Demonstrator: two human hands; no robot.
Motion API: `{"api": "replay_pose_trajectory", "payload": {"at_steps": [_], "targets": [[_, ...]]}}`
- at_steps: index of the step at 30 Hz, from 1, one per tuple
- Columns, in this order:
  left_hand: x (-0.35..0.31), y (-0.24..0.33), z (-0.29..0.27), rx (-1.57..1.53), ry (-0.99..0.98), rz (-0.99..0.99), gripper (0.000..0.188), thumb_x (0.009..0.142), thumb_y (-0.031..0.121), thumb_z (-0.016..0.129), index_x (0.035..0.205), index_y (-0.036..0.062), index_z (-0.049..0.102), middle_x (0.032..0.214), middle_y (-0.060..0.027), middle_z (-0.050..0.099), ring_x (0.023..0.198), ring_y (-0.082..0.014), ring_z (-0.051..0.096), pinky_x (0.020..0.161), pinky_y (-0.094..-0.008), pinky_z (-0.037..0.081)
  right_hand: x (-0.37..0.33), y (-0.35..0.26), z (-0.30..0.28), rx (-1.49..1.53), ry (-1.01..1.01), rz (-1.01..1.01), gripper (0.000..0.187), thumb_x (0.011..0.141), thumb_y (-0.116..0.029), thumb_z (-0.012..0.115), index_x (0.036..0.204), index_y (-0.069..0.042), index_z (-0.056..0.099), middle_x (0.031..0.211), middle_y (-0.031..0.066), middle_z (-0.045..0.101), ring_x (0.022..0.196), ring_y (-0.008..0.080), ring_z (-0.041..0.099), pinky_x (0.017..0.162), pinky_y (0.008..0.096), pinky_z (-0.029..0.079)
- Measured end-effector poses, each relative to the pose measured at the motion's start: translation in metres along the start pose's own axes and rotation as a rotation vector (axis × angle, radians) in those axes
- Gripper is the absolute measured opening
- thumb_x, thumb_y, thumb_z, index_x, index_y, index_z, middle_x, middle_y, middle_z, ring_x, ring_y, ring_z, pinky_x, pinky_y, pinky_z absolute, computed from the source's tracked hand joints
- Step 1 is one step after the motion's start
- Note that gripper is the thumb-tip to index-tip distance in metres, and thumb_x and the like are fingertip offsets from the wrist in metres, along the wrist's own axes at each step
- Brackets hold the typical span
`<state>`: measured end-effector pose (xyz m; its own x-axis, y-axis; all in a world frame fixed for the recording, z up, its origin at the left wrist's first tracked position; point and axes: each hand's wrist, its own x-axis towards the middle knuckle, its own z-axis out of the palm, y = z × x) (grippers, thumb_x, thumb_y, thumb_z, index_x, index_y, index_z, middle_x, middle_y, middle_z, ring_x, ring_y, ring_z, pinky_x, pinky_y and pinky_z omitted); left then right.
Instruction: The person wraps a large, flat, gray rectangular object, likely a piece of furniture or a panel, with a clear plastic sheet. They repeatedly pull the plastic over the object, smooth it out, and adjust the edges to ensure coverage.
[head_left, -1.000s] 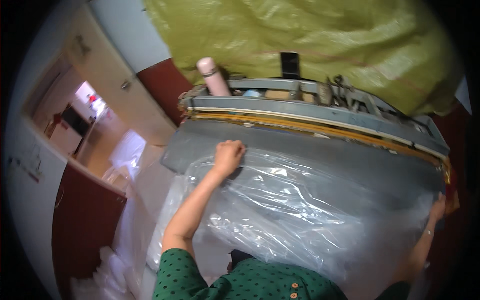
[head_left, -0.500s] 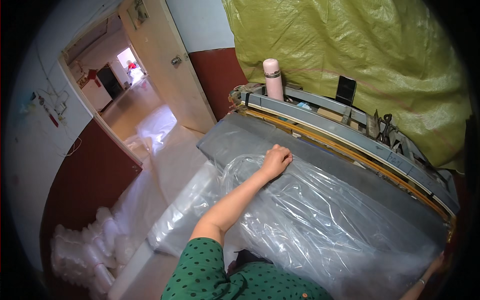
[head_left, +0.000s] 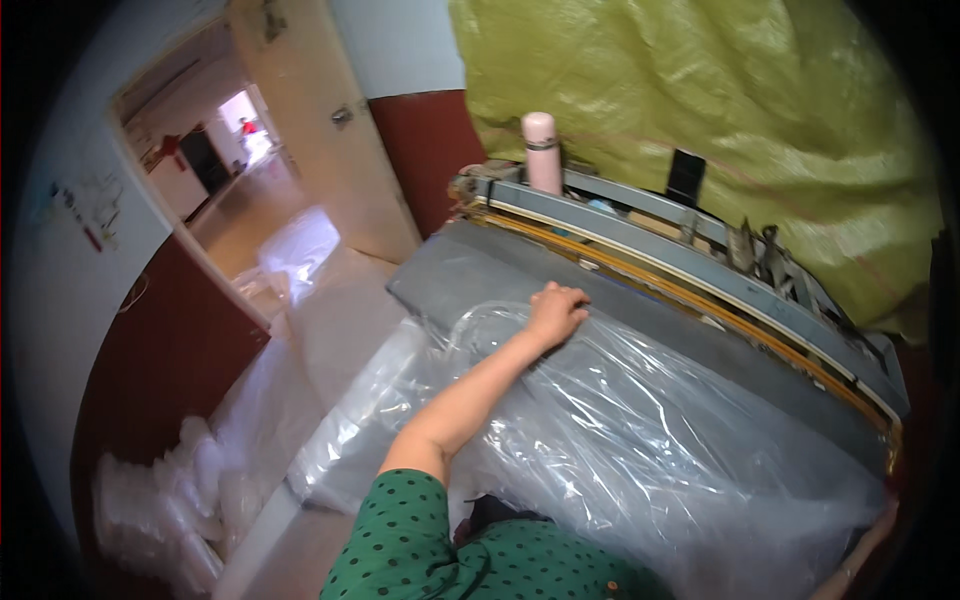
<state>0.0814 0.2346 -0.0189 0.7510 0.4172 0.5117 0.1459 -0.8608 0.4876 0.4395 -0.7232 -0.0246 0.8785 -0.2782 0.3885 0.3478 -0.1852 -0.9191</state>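
Observation:
A clear plastic sheet (head_left: 640, 420) lies wrinkled and shiny over a dark grey work surface (head_left: 450, 265). On the far edge of this sheet rests my left hand (head_left: 558, 315), its fingers bent and somewhat apart, with no fold of plastic visibly gripped. My right hand (head_left: 882, 525) is at the far right, beside the sheet's right corner. It is dim and blurred near the picture's rim, so its fingers do not show clearly.
Behind the surface runs a long grey metal bar (head_left: 640, 240) with an orange strip (head_left: 650, 275). A pink bottle (head_left: 541, 155), a black phone (head_left: 686, 178) and scissors (head_left: 772, 258) are there. Bundled plastic bags (head_left: 160, 510) lie lower left, near an open door (head_left: 320, 120).
My left hand stays at the sheet's far edge, but its fingers have loosened from a tighter curl. My right hand has shifted slightly up along the right edge. The view has tilted a little.

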Motion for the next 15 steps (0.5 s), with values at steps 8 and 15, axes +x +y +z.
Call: {"api": "replay_pose_trajectory", "payload": {"at_steps": [8, 15], "targets": [[0.011, -0.007, -0.047, 0.119, 0.055, 0.009, 0.008, 0.068, 0.010, 0.065, 0.067, 0.0042, 0.060, 0.077, -0.0115, 0.057, 0.075, -0.0295, 0.053, 0.070, -0.0383, 0.043, -0.058, -0.012, 0.147, -0.985, 0.162, 0.175, 0.044, 0.083, -0.038, 0.055, 0.105, -0.001, 0.062, 0.085, 0.0073, 0.063, 0.076, 0.0158, 0.057, 0.066, 0.0309, 0.045], [0.059, -0.002, -0.019, -0.617, 0.417, -0.276, 0.010, 0.085, 0.009, 0.047, 0.077, 0.0042, 0.046, 0.068, -0.0006, 0.042, 0.064, -0.0099, 0.038, 0.060, -0.0259, 0.036, -0.031, -0.047, 0.180, -0.883, 0.467, -0.215, 0.037, 0.089, -0.033, 0.043, 0.083, -0.002, 0.063, 0.077, 0.0219, 0.061, 0.075, 0.0343, 0.060, 0.066, 0.0413, 0.045]]}}
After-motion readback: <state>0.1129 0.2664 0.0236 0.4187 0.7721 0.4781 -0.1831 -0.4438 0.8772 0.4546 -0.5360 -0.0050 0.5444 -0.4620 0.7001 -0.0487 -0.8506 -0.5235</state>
